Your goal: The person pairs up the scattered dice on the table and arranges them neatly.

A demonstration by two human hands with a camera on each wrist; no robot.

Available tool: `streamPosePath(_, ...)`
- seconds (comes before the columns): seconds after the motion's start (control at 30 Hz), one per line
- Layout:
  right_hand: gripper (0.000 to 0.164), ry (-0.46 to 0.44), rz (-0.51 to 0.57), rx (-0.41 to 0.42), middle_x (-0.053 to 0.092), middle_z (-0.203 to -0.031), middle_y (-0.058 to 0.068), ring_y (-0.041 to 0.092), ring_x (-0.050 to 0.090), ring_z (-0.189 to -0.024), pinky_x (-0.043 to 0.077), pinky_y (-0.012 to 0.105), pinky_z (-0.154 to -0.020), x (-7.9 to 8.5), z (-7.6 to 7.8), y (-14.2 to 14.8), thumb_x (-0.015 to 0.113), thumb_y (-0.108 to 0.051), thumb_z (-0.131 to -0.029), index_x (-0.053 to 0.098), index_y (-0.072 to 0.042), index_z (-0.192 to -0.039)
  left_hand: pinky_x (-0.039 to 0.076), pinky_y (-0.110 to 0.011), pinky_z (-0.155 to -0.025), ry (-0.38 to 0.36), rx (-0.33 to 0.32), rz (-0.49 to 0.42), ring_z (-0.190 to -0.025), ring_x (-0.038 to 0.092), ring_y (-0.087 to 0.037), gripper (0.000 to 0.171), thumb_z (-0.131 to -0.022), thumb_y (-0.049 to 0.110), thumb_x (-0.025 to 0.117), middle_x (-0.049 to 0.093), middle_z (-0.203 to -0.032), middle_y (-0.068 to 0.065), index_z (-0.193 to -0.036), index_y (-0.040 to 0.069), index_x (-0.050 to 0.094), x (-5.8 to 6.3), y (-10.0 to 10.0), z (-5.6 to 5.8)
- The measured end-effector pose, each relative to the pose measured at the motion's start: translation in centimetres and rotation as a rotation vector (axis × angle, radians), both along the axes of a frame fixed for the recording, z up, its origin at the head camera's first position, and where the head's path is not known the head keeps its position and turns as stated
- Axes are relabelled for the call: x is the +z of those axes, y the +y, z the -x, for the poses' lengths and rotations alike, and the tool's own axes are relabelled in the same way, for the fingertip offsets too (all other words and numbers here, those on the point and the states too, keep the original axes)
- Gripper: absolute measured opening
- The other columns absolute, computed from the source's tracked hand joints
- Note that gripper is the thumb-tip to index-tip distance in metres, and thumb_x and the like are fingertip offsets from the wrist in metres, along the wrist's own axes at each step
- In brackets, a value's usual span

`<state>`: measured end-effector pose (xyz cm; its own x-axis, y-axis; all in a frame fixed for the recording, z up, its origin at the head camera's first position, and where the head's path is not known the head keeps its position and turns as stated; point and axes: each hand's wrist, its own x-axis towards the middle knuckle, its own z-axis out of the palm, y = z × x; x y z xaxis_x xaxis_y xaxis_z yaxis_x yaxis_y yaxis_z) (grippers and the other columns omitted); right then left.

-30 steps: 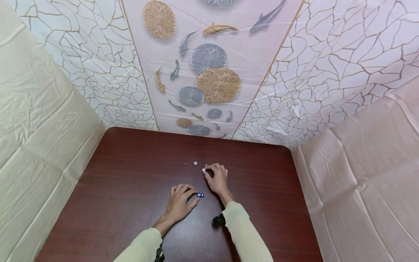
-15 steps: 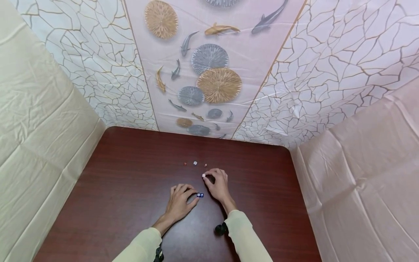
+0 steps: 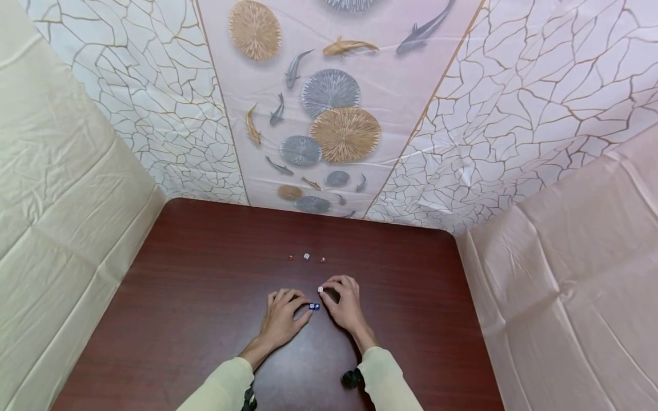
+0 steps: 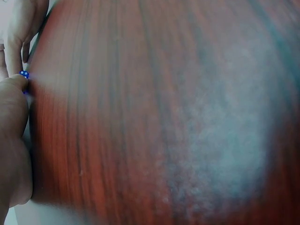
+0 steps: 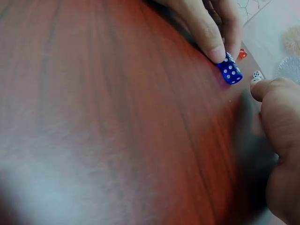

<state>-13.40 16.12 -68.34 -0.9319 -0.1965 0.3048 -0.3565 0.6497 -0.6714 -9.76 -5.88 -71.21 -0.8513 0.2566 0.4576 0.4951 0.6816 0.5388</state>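
Observation:
Two blue dice (image 5: 231, 74) with white pips sit side by side on the dark red-brown table. My left hand (image 3: 281, 321) rests low over the wood and pinches the left one between thumb and index finger. Just up and to the right, my right hand (image 3: 346, 303) holds a white die (image 3: 320, 289) between its thumb and fingertips. That die is mostly hidden behind the thumb in the right wrist view. In the left wrist view, a blue die (image 4: 24, 74) shows past the left thumb.
Farther back, a row of small dice lies on the table (image 3: 216, 240): a red die (image 3: 291, 257), a white die (image 3: 306, 256) and another red die (image 3: 323, 260). Patterned cloth (image 3: 344, 134) hangs behind the far edge, and pale cloth walls (image 3: 560, 279) flank both sides.
My right hand has drawn back toward me with the white die, from beside the right red die to near the blue dice. The left hand stays in place at the blue dice.

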Motion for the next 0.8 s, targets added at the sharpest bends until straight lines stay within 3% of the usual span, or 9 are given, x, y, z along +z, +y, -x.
streamPosePath(0.23,0.012,0.077,0.001,0.017,0.077,-0.122,0.015,0.040,0.063,-0.127,0.037,0.064,-0.117,-0.2,-1.1,0.0,0.090,-0.011,-0.096,0.086,-0.010,-0.107,0.040,-0.054,-0.100,-0.042,-0.008,-0.001,-0.111,0.065,-0.026,0.021,-0.097,0.031,0.091,0.077,-0.121,0.002,-0.117,0.026,0.086,0.1,0.0,0.0)
streamPosePath(0.53,0.010,0.011,-0.010,0.003,0.076,-0.126,0.015,0.042,0.061,-0.134,0.034,0.064,-0.124,-0.3,-1.3,-0.1,0.088,-0.016,-0.099,0.087,-0.011,-0.108,0.041,-0.054,-0.100,-0.038,-0.003,0.008,-0.110,0.066,-0.025,0.020,-0.098,0.032,0.091,0.077,-0.120,0.002,-0.116,0.026,0.086,0.2,0.1,-0.1)
streamPosePath(0.8,0.010,0.073,-0.018,0.003,0.076,-0.124,0.014,0.041,0.061,-0.131,0.035,0.066,-0.121,-0.4,-1.5,-0.2,0.090,-0.016,-0.097,0.087,-0.013,-0.106,0.041,-0.054,-0.100,-0.040,0.000,0.015,-0.111,0.066,-0.025,0.020,-0.098,0.032,0.091,0.077,-0.121,0.002,-0.116,0.026,0.086,0.1,0.1,0.0)
